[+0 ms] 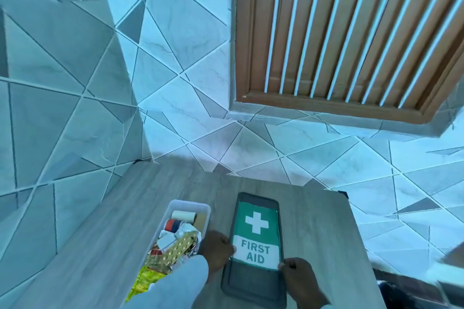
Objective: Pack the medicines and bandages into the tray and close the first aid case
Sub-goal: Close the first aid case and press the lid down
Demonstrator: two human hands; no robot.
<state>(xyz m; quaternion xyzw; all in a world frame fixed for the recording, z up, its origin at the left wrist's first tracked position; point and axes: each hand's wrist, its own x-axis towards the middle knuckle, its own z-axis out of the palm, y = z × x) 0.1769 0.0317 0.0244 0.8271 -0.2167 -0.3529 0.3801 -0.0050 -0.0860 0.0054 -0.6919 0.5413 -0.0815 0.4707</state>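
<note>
A clear plastic tray sits on the grey wooden table, left of centre. It holds a white bandage roll, a red and blue roll, gold blister packs and other packets. Right of it lies the dark grey lid with a green FIRST AID label. My left hand grips the lid's left edge. My right hand holds its right edge near the label's lower corner.
The table stands against a wall of grey and white triangle tiles. A brown slatted wooden window is at the upper right. The table's right edge drops to the tiled floor.
</note>
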